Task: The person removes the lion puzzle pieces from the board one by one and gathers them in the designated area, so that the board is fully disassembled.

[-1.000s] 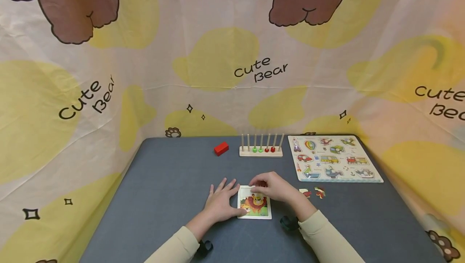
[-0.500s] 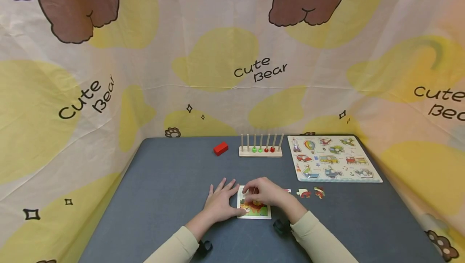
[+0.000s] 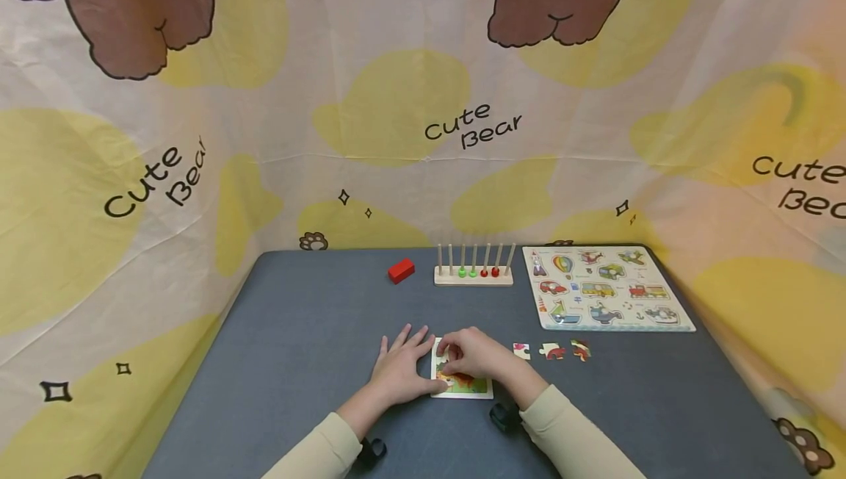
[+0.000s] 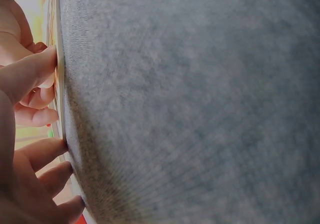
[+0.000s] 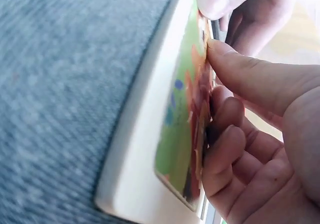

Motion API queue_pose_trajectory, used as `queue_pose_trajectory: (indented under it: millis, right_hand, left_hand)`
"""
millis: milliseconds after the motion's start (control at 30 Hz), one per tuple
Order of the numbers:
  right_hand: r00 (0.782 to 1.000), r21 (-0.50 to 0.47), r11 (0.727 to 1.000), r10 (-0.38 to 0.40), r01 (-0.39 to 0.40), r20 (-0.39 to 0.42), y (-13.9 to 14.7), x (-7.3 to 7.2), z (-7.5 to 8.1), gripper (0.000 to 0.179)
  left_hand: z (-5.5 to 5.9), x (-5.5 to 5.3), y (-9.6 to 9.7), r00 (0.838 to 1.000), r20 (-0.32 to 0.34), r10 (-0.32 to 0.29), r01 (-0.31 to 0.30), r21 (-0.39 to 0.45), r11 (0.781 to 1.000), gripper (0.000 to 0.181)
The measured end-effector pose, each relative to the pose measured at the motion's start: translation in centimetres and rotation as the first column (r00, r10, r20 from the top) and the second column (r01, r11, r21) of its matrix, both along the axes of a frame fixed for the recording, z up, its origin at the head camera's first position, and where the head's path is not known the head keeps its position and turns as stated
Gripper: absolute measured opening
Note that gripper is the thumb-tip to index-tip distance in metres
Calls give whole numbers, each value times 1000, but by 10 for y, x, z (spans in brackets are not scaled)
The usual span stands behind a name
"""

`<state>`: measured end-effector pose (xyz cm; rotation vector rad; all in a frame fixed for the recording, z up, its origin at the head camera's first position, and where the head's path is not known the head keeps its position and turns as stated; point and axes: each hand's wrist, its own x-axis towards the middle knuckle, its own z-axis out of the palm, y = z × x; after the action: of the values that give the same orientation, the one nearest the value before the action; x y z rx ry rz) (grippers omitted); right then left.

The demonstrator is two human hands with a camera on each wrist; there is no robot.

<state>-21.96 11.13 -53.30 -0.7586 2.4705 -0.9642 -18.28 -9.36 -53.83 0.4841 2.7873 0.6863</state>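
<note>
In the head view, a small jigsaw puzzle (image 3: 471, 386) with a lion picture lies in a white frame on the table. My left hand (image 3: 400, 372) rests at its left side with fingers spread and the thumb over the lower left corner. Over the puzzle's upper half is my right hand (image 3: 477, 355), fingers bent. In the right wrist view, its thumb tip meets the picture (image 5: 172, 149); I cannot tell whether a piece is pinched. Loose jigsaw pieces, one pink and white (image 3: 521, 351), one white and red (image 3: 552, 351) and one multicoloured (image 3: 581, 350), lie to the right.
Toward the back of the grey table (image 3: 311, 325) lie a red block (image 3: 401, 271) and a wooden peg stand (image 3: 473, 280) with green and red beads. A large vehicle picture board (image 3: 608, 289) lies at the back right. A printed curtain hangs behind.
My right hand has shifted left and down from the puzzle's upper right, lowering its thumb to the picture. The pink and white piece has come into view. The left hand stays put.
</note>
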Motion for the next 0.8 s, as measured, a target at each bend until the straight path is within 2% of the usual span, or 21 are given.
queue_pose_trajectory:
  millis: [467,800]
  right_hand:
    - [1000,7,1000,-11,11,-16,-1,1,-4,17]
    - [1000,-12,1000,-13,14,28,0,0,-3,19]
  left_hand:
    - [1,0,0,1000,10,4,-4,-3,1000,91]
    - [1,0,1,1000,-6,0,0,-6,1000,91]
